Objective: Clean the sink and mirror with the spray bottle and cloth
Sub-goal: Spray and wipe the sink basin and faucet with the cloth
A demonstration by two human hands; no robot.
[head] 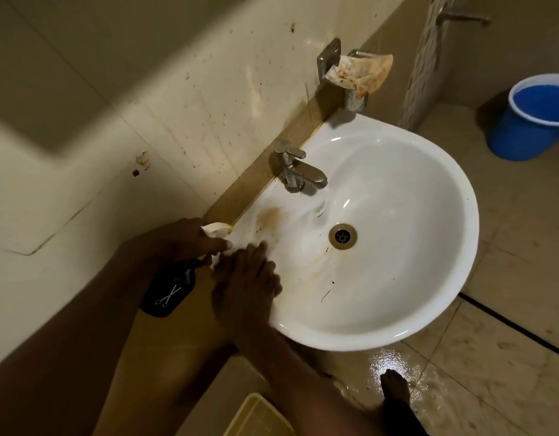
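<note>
The white sink (429,294) is fixed to the wall and has a brown stain (272,215) and dark specks on its left side. My left hand (184,240) grips the head of a black spray bottle (168,291) with a scissors logo, held at the sink's left rim. My right hand (246,278) rests on that rim just beside the nozzle, its fingers spread and holding nothing I can see. A stained cloth (360,73) hangs in a metal holder on the wall above the sink. No mirror is in view.
A metal tap (298,171) stands at the back of the basin, above the drain (342,236). A blue bucket (536,118) of water sits on the floor at the far right. My bare foot (394,385) is on wet tiles. A yellow grid object (259,416) lies below.
</note>
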